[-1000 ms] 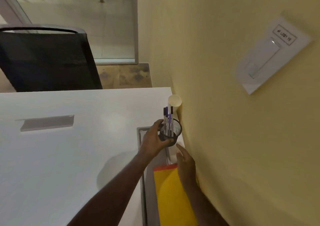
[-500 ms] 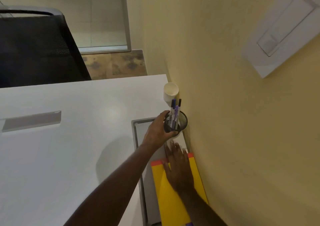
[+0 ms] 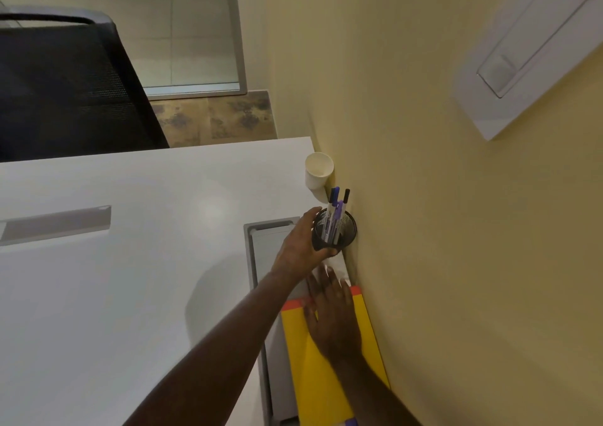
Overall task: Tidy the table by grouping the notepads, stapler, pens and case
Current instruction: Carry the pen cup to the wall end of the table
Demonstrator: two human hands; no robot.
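while you read: everything below is set out from your own seat, near edge toward you.
left hand: your left hand (image 3: pixel 301 249) curls round the near-left side of the black mesh case (image 3: pixel 336 233), thumb on the near side and fingers wrapped over its far-left wall, a closed grip on the cup.
why held so: i judge you are seating the case tight against the yellow wall (image 3: pixel 424 197) at the right edge of the table (image 3: pixel 130 295), so the group sits out of the way.
right hand: your right hand (image 3: pixel 332 314) lies flat, fingers straight and spread, on the yellow notepad (image 3: pixel 326 386); it grasps nothing, only presses.
why pressed: likely to keep the pad from sliding while the case goes down just beyond its orange-red top strip.
pens: the pens (image 3: pixel 334 217) stand in the case; i count three caps, two blue or purple and one black, though more may hide inside.
notepads: one in view, along the wall, near the case.
stapler: none visible.
paper cup: one white paper cup (image 3: pixel 318 171), farther along the wall, apart from the case.
table hatches: two grey cable hatches, one (image 3: pixel 264 249) beside your left hand, one far left.
chair: one black chair (image 3: pixel 65 83) at the far side.
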